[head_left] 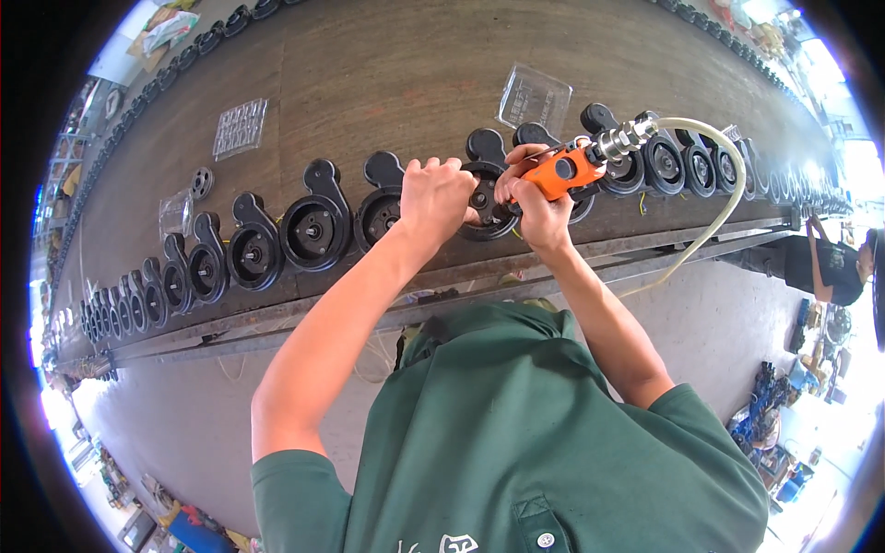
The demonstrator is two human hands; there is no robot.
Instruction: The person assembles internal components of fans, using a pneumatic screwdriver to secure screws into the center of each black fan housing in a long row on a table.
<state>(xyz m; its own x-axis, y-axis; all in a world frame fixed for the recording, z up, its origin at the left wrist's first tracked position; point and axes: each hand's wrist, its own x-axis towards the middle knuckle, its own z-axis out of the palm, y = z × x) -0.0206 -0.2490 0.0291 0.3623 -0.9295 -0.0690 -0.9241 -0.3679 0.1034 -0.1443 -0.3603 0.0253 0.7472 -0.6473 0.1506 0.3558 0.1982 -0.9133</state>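
Note:
My right hand (544,207) is closed around an orange air tool (559,173) with a metal hose coupling (622,140). A pale hose (728,198) curves from the coupling down past the table edge. The tool and hand are over the right side of a black round housing (486,226) with a stalk-like knob end (485,145). My left hand (437,198) is closed at that housing's left edge, its thumb towards the centre. What its fingers hold, if anything, is hidden. Just left of it lies a similar housing (379,217), partly covered by my hand.
A long row of like housings (316,230) runs along the near table edge, with another row (184,60) along the far edge. Clear plastic trays (536,97) and a loose wheel-like disc (202,182) lie on the brown tabletop (369,83). Another person (834,267) works at far right.

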